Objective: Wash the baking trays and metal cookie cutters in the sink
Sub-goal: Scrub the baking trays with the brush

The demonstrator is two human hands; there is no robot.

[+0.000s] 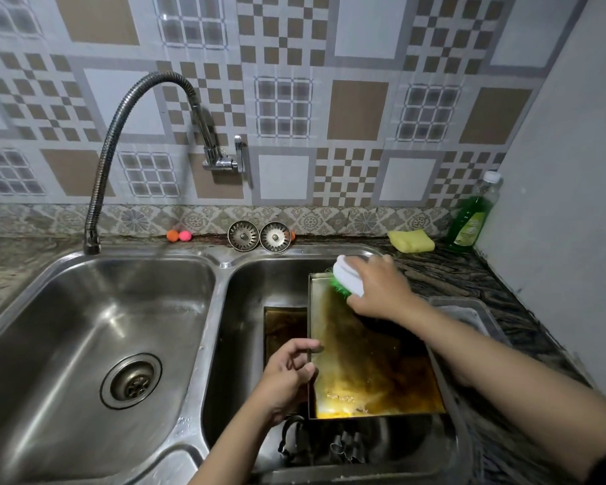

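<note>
A greasy tray [371, 362] leans in the sink [224, 264]: left hand [287, 372] grips its edge, right hand [378, 292], arm outstretched, presses a brush [345, 278] to its top.

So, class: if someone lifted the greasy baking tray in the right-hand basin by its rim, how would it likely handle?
The baking tray is sheet metal, so probably stiff. Its yellow-brown greasy film suggests a slippery hold. The left hand steadies its edge while the right hand works the scrubbing brush, so it may slide or tip.
</note>
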